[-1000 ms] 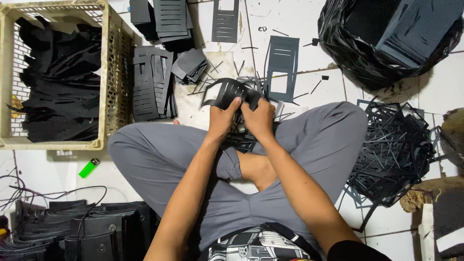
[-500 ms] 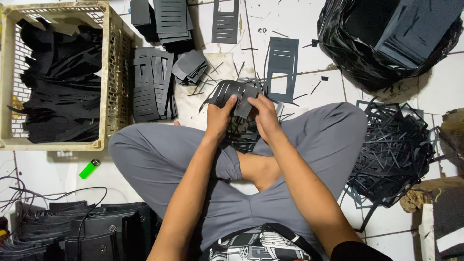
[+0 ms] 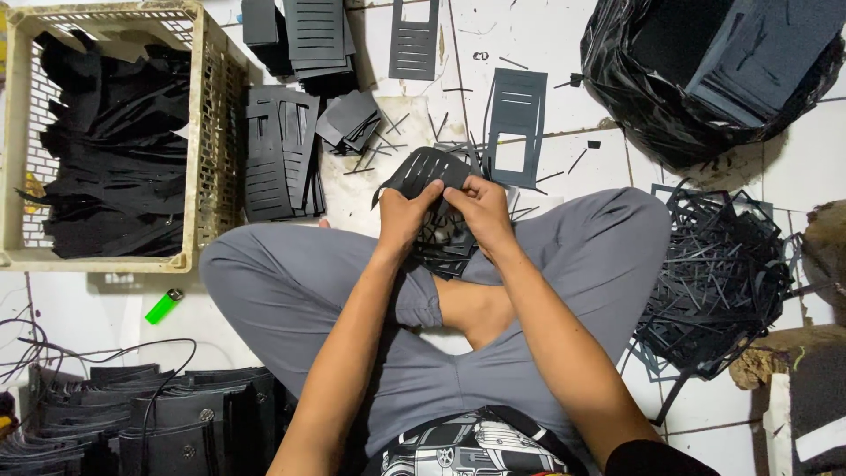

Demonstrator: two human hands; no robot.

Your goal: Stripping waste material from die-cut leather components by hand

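Both hands (image 3: 445, 211) are closed in a pinching grip on a black slotted sheet (image 3: 423, 172), held above the crossed legs at twelve o'clock: left hand (image 3: 407, 214) on its near edge, right hand (image 3: 480, 207) beside it. Slot strips appear to be picked out; a steady pull seems called for. At ten o'clock stands a cream crate (image 3: 207, 132) of black offcuts; at one o'clock a black plastic bag (image 3: 670, 115); at eight o'clock a green lighter (image 3: 164, 306) lies on the floor.
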